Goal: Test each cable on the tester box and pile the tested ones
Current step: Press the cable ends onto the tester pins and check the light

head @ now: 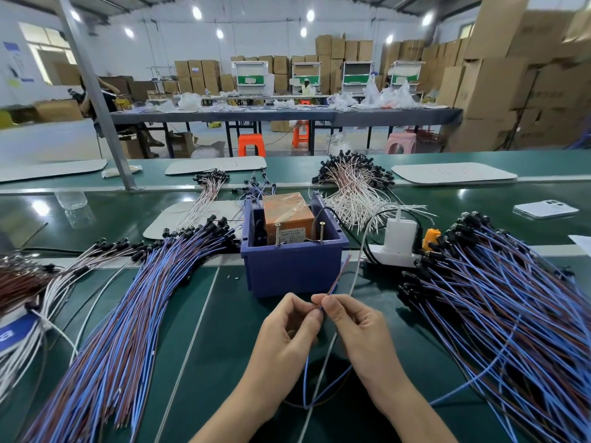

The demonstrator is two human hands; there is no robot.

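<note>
Before tester box (294,270) near edge, left hand (287,330), right hand (355,327) on cable (340,273)

Both forearms run off the bottom edge. The fingertips of the left hand (287,327) and the right hand (355,327) cover the stretch of cable (340,273) they pinch. The left pile (128,314) of cables is cut by the lower left edge, the right pile (511,314) by the right edge. The label (294,232) on the orange box (287,209) is too small to read. The cartons (527,59) in the upper right are blurred
</note>
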